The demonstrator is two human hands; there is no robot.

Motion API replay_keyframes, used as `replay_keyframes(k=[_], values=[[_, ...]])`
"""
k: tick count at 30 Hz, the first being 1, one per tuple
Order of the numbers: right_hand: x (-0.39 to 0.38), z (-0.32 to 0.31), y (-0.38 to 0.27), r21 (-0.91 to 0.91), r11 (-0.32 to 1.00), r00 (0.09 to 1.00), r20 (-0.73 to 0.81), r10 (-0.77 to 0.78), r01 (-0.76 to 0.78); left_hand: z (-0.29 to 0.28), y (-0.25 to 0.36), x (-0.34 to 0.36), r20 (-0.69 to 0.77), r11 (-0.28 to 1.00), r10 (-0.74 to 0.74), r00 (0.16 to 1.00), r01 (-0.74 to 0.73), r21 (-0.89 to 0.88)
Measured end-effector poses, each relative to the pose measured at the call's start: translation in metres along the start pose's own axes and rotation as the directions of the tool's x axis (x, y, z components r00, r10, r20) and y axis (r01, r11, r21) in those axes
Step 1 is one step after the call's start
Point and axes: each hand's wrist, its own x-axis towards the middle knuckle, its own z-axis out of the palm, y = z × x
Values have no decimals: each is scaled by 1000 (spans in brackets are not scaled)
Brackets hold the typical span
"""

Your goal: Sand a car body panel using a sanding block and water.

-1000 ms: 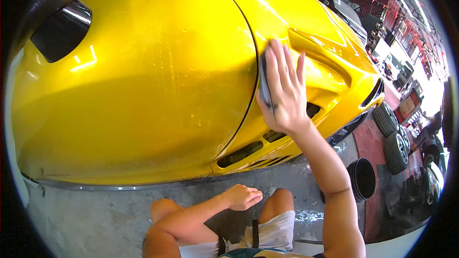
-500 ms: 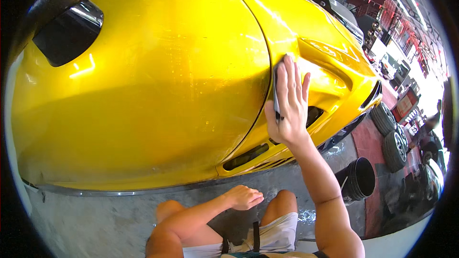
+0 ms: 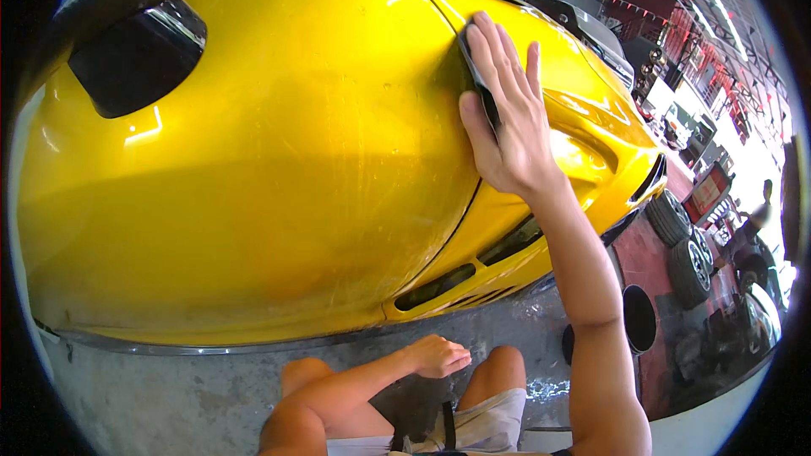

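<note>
Curved yellow bodywork of a car point(image 3: 279, 160) fills most of the picture, with fine streaks and droplets on its paint. My right hand point(image 3: 511, 114) reaches far out and lies flat over a thin dark pad point(image 3: 478, 76), pressing it to the paint. Only the pad's left edge shows past my fingers and thumb. Beneath and beside it runs the dark seam point(image 3: 441, 13) between two body panels. My left hand point(image 3: 441, 356) is loosely closed above my lap, away from the car. Nothing shows in it.
Black openings point(image 3: 435, 287) break the yellow body at its lower edge. A black bucket point(image 3: 640, 319) stands right of my forearm, partly hidden. Several wheels with tyres point(image 3: 689, 274) are farther right. A black part point(image 3: 139, 59) juts out at upper left. Wet concrete floor point(image 3: 203, 384) lies below.
My right hand has slid the pad farther away along the seam, up the picture and slightly left. My left hand stays near my lap. The view has shifted a little.
</note>
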Motion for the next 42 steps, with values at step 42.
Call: replay_keyframes(k=[42], values=[[28, -9, 26, 396, 910, 984, 73, -165, 124, 2, -6, 5, 81, 999, -32, 996, 33, -18]])
